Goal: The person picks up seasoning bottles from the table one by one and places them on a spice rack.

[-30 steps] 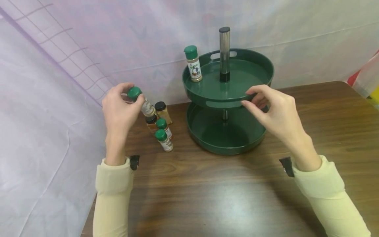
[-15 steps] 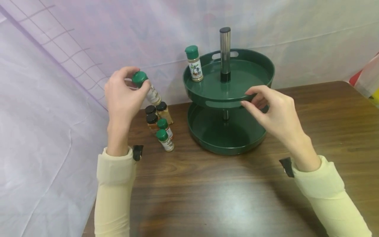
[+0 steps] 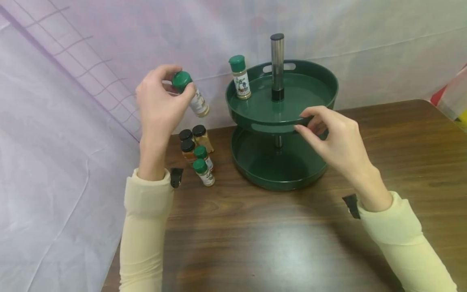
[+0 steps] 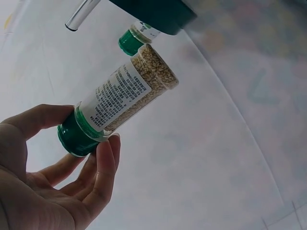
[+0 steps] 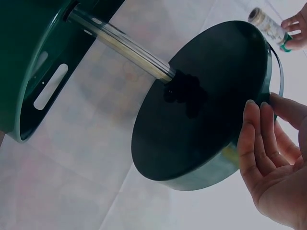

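Note:
My left hand (image 3: 160, 101) pinches a spice jar (image 3: 198, 102) by its green cap, tilted in the air left of the two-tier green rack (image 3: 270, 126). In the left wrist view the jar (image 4: 120, 96) shows sesame-like seeds and a printed label, thumb and fingers around the cap. A second green-capped jar (image 3: 241, 84) stands upright on the left of the upper tray. At the upper tray's front right rim, my right hand (image 3: 337, 142) has its thumb and fingers about the edge; the right wrist view shows the fingers (image 5: 261, 139) on that rim.
Left of the rack, several small jars stand close together on the wooden table (image 3: 226, 235), among them a black-capped jar (image 3: 202, 138) and a green-capped jar (image 3: 205, 173). A metal post (image 3: 277, 65) rises from the rack's middle. Pale cloth (image 3: 383, 52) hangs behind.
My left hand has lifted the jar up and to the right, away from the standing jars. My right hand has barely moved at the tray's rim.

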Motion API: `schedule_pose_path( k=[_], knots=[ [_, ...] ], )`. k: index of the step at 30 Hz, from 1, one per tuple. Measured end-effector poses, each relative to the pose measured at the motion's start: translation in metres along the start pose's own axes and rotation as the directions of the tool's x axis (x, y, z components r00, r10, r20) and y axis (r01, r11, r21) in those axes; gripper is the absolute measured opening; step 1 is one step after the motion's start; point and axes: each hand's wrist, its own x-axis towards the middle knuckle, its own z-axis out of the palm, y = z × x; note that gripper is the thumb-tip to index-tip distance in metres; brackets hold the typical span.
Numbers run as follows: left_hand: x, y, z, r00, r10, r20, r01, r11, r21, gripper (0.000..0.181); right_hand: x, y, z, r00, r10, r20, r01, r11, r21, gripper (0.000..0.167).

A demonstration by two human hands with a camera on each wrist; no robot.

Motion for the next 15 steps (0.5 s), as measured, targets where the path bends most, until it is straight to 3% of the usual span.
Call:
schedule_pose_path(
  k=[15],
  knots=[
    [0.015, 0.025, 0.016, 0.998, 0.056, -0.027, -0.058, 0.995, -0.083, 0.033, 0.0, -0.002, 0.001, 1.0, -0.017, 0.006, 0.017, 1.0, 0.005, 0.027]
  ],
)
